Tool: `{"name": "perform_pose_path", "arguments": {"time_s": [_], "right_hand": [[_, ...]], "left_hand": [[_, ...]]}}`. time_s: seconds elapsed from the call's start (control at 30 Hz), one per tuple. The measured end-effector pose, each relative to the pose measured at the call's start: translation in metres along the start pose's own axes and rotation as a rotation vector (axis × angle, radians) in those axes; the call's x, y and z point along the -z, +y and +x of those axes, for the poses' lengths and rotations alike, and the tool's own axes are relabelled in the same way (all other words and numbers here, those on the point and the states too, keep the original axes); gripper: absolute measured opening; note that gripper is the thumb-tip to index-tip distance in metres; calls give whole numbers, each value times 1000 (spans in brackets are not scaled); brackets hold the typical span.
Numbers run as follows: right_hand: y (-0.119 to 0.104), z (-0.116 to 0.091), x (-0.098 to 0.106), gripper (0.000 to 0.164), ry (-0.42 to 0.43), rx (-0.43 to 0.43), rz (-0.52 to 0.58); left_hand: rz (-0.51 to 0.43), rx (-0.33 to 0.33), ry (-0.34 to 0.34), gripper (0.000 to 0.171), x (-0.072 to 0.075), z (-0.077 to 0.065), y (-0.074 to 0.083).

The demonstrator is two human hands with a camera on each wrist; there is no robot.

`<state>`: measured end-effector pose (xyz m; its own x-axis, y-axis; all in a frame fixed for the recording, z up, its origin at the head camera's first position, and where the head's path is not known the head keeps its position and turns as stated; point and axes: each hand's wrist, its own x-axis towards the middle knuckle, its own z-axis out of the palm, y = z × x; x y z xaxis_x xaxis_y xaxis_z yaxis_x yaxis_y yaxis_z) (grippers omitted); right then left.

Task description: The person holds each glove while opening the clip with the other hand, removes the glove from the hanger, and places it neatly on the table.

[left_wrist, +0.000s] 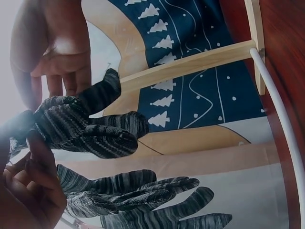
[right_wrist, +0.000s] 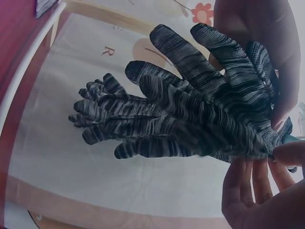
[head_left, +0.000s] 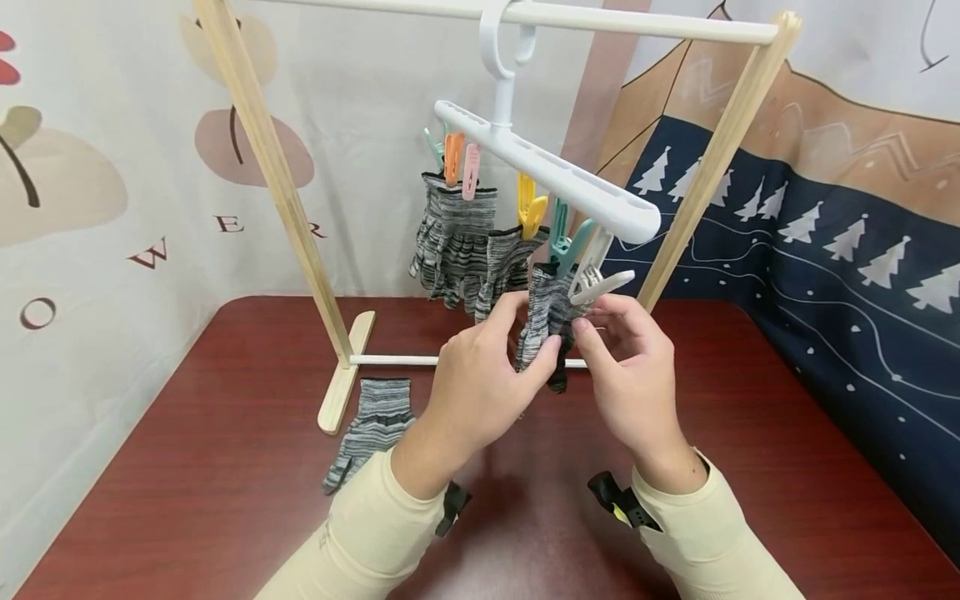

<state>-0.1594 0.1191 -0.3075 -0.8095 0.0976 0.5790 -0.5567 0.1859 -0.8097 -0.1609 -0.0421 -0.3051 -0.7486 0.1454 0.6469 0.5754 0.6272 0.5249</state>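
A grey-and-black striped knit glove (head_left: 538,312) hangs by its cuff from a teal clip (head_left: 566,240) near the close end of the white hanger. My left hand (head_left: 480,375) pinches this glove from the left, thumb in front. From the other side my right hand (head_left: 636,375) pinches the cuff edge between thumb and fingers, just below a white clip (head_left: 600,285). In the right wrist view the glove (right_wrist: 214,105) points its fingers away from both hands. The left wrist view shows my left hand (left_wrist: 35,183) at the knit fabric (left_wrist: 62,121).
More striped gloves (head_left: 453,242) hang farther along the hanger (head_left: 555,171) from orange, pink and yellow clips. The hanger hooks over the white rail of a wooden stand (head_left: 273,175). Another glove (head_left: 378,421) lies on the red-brown table (head_left: 247,467), left of my left forearm.
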Motion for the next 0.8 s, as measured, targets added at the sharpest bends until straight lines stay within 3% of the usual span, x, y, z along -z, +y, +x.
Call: {"name": "perform_pose_path", "arguments": {"time_s": [0.4,0.8], "right_hand": [[-3,-4,0,20,-79,11,32],[-1,-6,0,21,-180,130,128]], "left_hand": [[89,9,-5,32,-2,0,-1],[158,17,-12,36,-2,0,0]]}}
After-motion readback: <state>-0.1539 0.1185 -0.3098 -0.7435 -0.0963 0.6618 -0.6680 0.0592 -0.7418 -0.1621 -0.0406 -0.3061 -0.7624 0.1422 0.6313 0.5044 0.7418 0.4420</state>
